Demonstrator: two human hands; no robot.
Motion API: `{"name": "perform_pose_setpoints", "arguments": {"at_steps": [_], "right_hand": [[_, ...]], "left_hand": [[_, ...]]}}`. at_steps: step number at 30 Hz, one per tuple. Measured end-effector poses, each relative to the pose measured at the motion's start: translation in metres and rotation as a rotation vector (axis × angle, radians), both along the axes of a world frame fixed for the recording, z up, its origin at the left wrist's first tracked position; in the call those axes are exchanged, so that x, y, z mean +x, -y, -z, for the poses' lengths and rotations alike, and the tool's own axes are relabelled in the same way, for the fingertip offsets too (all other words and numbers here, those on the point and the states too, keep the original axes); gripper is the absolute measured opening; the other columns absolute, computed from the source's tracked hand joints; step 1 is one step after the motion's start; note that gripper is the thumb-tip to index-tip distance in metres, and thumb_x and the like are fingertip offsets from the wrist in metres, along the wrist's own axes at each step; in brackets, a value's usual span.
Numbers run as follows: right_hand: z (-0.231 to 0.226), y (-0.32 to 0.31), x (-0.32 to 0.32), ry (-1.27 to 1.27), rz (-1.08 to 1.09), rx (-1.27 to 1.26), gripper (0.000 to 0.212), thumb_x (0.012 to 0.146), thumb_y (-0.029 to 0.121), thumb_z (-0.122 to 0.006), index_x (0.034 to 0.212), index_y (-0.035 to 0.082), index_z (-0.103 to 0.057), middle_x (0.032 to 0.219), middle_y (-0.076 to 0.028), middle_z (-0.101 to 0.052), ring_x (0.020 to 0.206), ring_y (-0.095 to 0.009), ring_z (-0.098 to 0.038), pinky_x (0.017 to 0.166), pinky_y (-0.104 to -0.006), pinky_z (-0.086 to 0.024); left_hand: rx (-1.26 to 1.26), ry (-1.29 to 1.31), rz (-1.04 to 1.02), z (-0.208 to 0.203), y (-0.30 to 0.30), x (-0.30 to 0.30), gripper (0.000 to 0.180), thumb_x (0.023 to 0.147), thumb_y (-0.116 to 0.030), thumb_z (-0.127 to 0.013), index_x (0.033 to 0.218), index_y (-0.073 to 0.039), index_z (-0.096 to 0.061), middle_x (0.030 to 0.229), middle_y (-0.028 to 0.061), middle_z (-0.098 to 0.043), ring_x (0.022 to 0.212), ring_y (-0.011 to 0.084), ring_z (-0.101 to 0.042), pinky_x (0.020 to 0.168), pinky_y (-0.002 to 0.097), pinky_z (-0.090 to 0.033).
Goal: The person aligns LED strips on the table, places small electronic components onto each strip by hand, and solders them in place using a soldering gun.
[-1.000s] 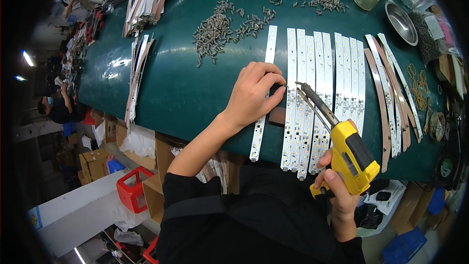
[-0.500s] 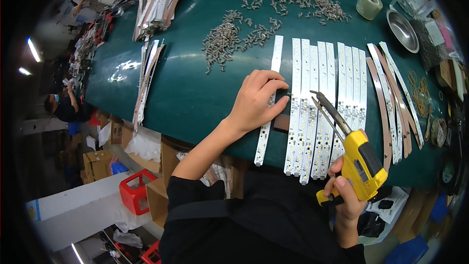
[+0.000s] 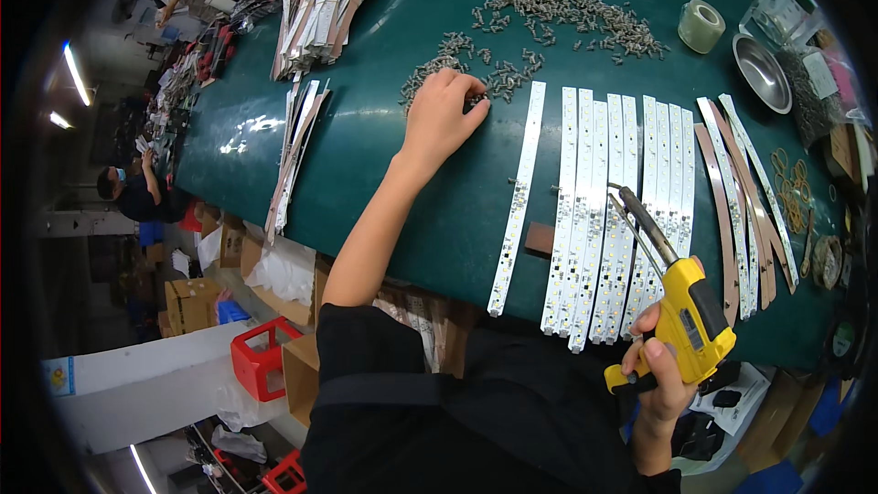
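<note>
My left hand (image 3: pixel 441 119) is at the pile of small grey metal parts (image 3: pixel 585 20), thumb and forefinger curled close together at its near edge; what they pinch, if anything, is too small to make out. My right hand (image 3: pixel 666 389) grips a yellow soldering gun (image 3: pixel 692 320), its dark tip over the row of white LED strips (image 3: pixel 605 256). One separate LED strip (image 3: pixel 519 210) lies left of that row. A small grey part sticks out at the left edge of the separate strip, and another at the row's leftmost strip.
A brown block (image 3: pixel 540 238) lies between the separate strip and the row. Further strips (image 3: pixel 722 201) lie to the right, with a metal bowl (image 3: pixel 762 73), a tape roll (image 3: pixel 701 26) and rubber bands (image 3: pixel 792 192) beyond. Bundled strips (image 3: pixel 334 9) stand at the far left.
My left hand has moved from the row's leftmost strip up and left to the grey parts, leaving a small part at that strip. The soldering gun stays over the row; the view has shifted slightly.
</note>
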State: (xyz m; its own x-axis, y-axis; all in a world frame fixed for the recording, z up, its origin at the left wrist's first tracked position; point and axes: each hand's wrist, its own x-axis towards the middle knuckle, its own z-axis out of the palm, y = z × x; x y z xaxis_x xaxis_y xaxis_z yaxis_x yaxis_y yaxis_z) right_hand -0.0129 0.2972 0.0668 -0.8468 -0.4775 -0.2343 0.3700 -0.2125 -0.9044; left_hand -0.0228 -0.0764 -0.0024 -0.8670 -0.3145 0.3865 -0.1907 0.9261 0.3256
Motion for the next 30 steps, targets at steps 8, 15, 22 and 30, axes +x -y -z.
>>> {"name": "perform_pose_setpoints", "arguments": {"at_steps": [8,15,22,30], "right_hand": [[0.001,-0.001,0.000,-0.003,-0.019,0.028,0.073,0.079,0.005,-0.056,0.144,-0.004,-0.023,0.094,-0.016,-0.052,0.082,-0.018,-0.053,0.050,-0.0218,-0.050],[0.000,-0.002,0.001,0.000,0.011,0.011,0.069,0.080,0.005,-0.056,0.141,-0.006,-0.027,0.094,-0.016,-0.053,0.081,-0.018,-0.054,0.049,-0.0220,-0.050],[0.002,-0.006,0.001,-0.012,0.034,0.001,0.059,0.080,0.003,-0.056,0.134,-0.008,-0.036,0.094,-0.017,-0.054,0.081,-0.018,-0.055,0.047,-0.0216,-0.050],[0.004,-0.006,0.000,-0.008,0.019,0.005,0.058,0.080,0.004,-0.056,0.133,-0.008,-0.036,0.093,-0.017,-0.054,0.080,-0.018,-0.055,0.047,-0.0214,-0.049]], "left_hand": [[-0.093,0.069,0.068,-0.004,0.000,-0.008,0.013,0.078,-0.014,-0.069,0.086,-0.004,-0.064,0.082,0.0066,-0.059,0.079,0.0223,-0.059,0.071,0.0345,-0.049],[-0.001,0.076,0.062,0.000,-0.002,-0.014,0.012,0.081,-0.013,-0.067,0.089,-0.004,-0.064,0.082,0.0075,-0.059,0.076,0.0211,-0.059,0.069,0.0329,-0.048],[0.010,-0.045,-0.002,-0.011,-0.013,-0.007,0.012,0.087,-0.012,-0.063,0.093,-0.002,-0.062,0.084,0.0092,-0.061,0.076,0.0235,-0.060,0.071,0.0334,-0.048],[0.040,0.088,0.446,-0.028,-0.114,0.047,0.036,0.076,-0.002,-0.066,0.110,-0.013,-0.066,0.076,0.0041,-0.054,0.069,0.0196,-0.055,0.061,0.0317,-0.047]]}}
